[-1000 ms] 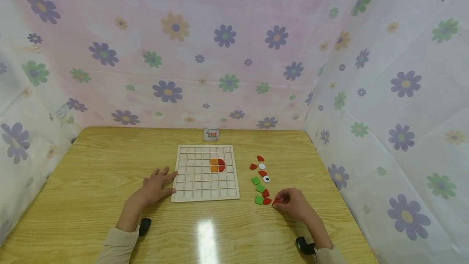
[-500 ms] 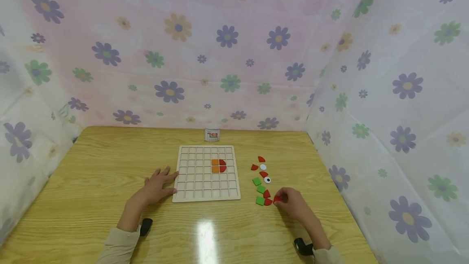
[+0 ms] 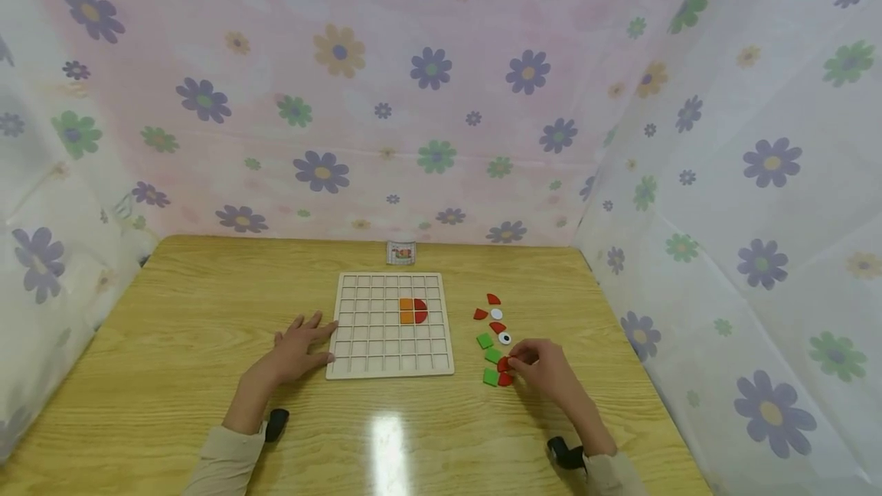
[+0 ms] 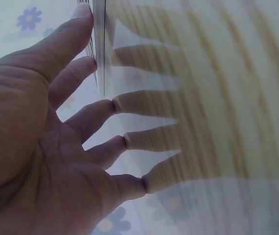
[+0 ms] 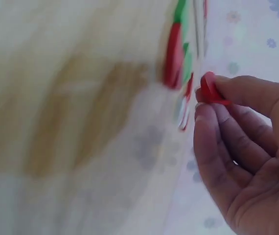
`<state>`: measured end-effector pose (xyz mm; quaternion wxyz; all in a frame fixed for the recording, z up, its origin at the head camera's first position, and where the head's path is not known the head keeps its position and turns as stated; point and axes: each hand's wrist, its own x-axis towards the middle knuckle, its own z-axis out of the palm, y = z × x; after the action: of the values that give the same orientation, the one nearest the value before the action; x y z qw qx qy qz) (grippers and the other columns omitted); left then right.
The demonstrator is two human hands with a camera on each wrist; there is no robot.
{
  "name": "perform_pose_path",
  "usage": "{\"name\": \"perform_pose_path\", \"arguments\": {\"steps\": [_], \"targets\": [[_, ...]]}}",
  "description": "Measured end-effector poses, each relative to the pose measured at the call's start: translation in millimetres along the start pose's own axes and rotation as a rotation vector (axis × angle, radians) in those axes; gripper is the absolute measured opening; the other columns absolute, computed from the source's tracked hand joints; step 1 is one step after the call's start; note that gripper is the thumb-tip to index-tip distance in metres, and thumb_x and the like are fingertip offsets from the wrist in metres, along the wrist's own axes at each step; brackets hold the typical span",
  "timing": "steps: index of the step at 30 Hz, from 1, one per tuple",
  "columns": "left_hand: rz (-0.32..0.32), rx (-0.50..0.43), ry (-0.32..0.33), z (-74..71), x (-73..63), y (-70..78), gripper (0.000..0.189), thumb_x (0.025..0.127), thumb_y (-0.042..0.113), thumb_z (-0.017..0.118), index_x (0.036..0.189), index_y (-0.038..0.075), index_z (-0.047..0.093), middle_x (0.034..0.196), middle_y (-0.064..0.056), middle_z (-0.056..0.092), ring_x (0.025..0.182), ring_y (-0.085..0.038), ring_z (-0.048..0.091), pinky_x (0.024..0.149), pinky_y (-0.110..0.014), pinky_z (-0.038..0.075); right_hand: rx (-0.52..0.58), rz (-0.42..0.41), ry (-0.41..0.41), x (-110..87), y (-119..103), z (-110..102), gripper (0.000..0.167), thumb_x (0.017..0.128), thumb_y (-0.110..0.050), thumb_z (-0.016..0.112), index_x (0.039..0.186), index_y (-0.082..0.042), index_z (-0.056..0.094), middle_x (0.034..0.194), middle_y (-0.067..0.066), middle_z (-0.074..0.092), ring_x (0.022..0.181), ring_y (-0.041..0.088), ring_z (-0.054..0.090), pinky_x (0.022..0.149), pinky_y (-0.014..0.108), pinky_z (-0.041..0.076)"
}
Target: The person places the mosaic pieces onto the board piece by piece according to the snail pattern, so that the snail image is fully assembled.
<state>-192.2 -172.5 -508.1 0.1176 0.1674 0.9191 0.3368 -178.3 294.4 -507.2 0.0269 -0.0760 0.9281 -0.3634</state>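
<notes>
My left hand [image 3: 292,354] lies with spread fingers on the tabletop, its thumb and index fingertip at the left edge of a wooden grid board [image 3: 373,364]. In the left wrist view, the straight fingers [image 4: 98,115] touch the shiny wood. Two orange square tiles [image 3: 406,311] and two red quarter-circle tiles [image 3: 420,317] sit in the board's cells. My right hand [image 3: 547,373] pinches another red quarter-circle tile [image 5: 210,90] between thumb and fingers, above the table. Beneath and beside it lie green square tiles [image 3: 491,377] and red quarter-circle tiles [image 3: 505,380].
Further up the right side lie more red tiles [image 3: 493,299], a plain white disc [image 3: 496,314] and a white disc with a black dot [image 3: 505,338]. A small picture card [image 3: 401,253] rests behind the board. Flowered sheets [image 3: 372,98] enclose the table [image 3: 227,289].
The right hand has lifted the red quarter-circle tile off the table and moved it left, over the other loose tiles. My left hand has stayed at the board's edge.
</notes>
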Motion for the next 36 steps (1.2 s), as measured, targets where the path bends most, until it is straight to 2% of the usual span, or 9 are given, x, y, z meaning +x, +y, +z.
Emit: {"name": "perform_pose_path", "arguments": {"steps": [4, 8, 14, 17, 21, 24, 25, 30, 36], "targets": [[-0.003, 0.000, -0.002, -1.6, -0.3, 1.7, 0.062, 0.097, 0.024, 0.070, 0.150, 0.001, 0.049, 0.158, -0.039, 0.023, 0.144, -0.067, 0.010, 0.101, -0.087, 0.009, 0.095, -0.054, -0.007, 11.8, -13.7, 3.5, 0.012, 0.094, -0.009, 0.073, 0.103, -0.001, 0.076, 0.091, 0.009, 0.075, 0.079, 0.016, 0.069, 0.066, 0.026, 0.056], [0.008, 0.010, 0.002, -2.1, 0.0, 1.7, 0.061, 0.096, 0.024, 0.070, 0.149, 0.000, 0.049, 0.157, -0.040, 0.024, 0.142, -0.068, 0.012, 0.100, -0.088, 0.011, 0.151, -0.119, -0.062, 28.0, -30.9, 11.7, 0.020, 0.096, -0.009, 0.071, 0.111, 0.003, 0.075, 0.105, 0.017, 0.074, 0.087, 0.023, 0.071, 0.073, 0.027, 0.058], [0.013, 0.015, 0.007, -0.4, 0.2, 0.0, 0.061, 0.096, 0.024, 0.071, 0.149, 0.000, 0.050, 0.157, -0.040, 0.025, 0.142, -0.068, 0.012, 0.100, -0.088, 0.011, 0.257, -0.180, -0.140, 60.8, -51.1, 37.4, 0.017, 0.095, -0.009, 0.072, 0.107, 0.003, 0.074, 0.096, 0.016, 0.074, 0.082, 0.024, 0.072, 0.069, 0.028, 0.059], [0.013, 0.023, 0.006, 0.0, 0.6, -1.2, 0.062, 0.096, 0.026, 0.071, 0.149, 0.001, 0.050, 0.158, -0.039, 0.025, 0.142, -0.068, 0.012, 0.100, -0.088, 0.011, 0.317, -0.178, -0.164, 73.0, -67.7, 47.7, 0.017, 0.097, -0.007, 0.069, 0.106, 0.006, 0.073, 0.094, 0.022, 0.073, 0.083, 0.035, 0.071, 0.071, 0.044, 0.061], [0.016, 0.038, 0.011, 0.4, 1.6, -2.7, 0.062, 0.096, 0.027, 0.071, 0.149, 0.001, 0.051, 0.157, -0.039, 0.026, 0.142, -0.068, 0.014, 0.099, -0.089, 0.013, 0.297, -0.173, -0.139, 88.9, -81.0, 63.4, 0.014, 0.097, -0.010, 0.069, 0.101, 0.001, 0.077, 0.094, 0.018, 0.074, 0.081, 0.031, 0.068, 0.071, 0.043, 0.060], [0.017, 0.046, 0.014, 0.3, 2.0, -2.4, 0.062, 0.096, 0.026, 0.071, 0.148, 0.002, 0.051, 0.157, -0.038, 0.027, 0.142, -0.068, 0.015, 0.098, -0.089, 0.014, 0.265, -0.200, -0.104, 101.5, -81.2, 76.5, 0.012, 0.096, -0.013, 0.072, 0.099, -0.004, 0.079, 0.092, 0.010, 0.076, 0.076, 0.014, 0.064, 0.067, 0.027, 0.054], [0.016, 0.046, 0.014, 0.2, 2.0, -2.3, 0.062, 0.096, 0.026, 0.071, 0.148, 0.002, 0.051, 0.157, -0.039, 0.027, 0.142, -0.068, 0.015, 0.098, -0.089, 0.014, 0.263, -0.203, -0.104, 104.5, -82.4, 79.7, 0.013, 0.096, -0.013, 0.072, 0.100, -0.003, 0.079, 0.091, 0.009, 0.075, 0.076, 0.013, 0.064, 0.067, 0.026, 0.052], [0.010, 0.042, 0.008, 0.5, 1.8, -2.1, 0.062, 0.096, 0.026, 0.071, 0.149, 0.001, 0.050, 0.157, -0.039, 0.026, 0.142, -0.068, 0.014, 0.100, -0.088, 0.013, 0.251, -0.239, -0.140, 119.7, -88.7, 92.0, 0.016, 0.097, -0.012, 0.070, 0.107, -0.001, 0.077, 0.090, 0.010, 0.074, 0.074, 0.017, 0.067, 0.068, 0.026, 0.054], [0.011, 0.050, 0.010, 0.1, 2.0, -1.1, 0.062, 0.096, 0.026, 0.071, 0.149, 0.001, 0.050, 0.157, -0.039, 0.027, 0.142, -0.068, 0.015, 0.099, -0.088, 0.014, 0.226, -0.246, -0.162, 135.6, -98.5, 98.8, 0.012, 0.097, -0.013, 0.071, 0.104, -0.006, 0.077, 0.093, 0.008, 0.075, 0.078, 0.015, 0.069, 0.071, 0.027, 0.057]]}}
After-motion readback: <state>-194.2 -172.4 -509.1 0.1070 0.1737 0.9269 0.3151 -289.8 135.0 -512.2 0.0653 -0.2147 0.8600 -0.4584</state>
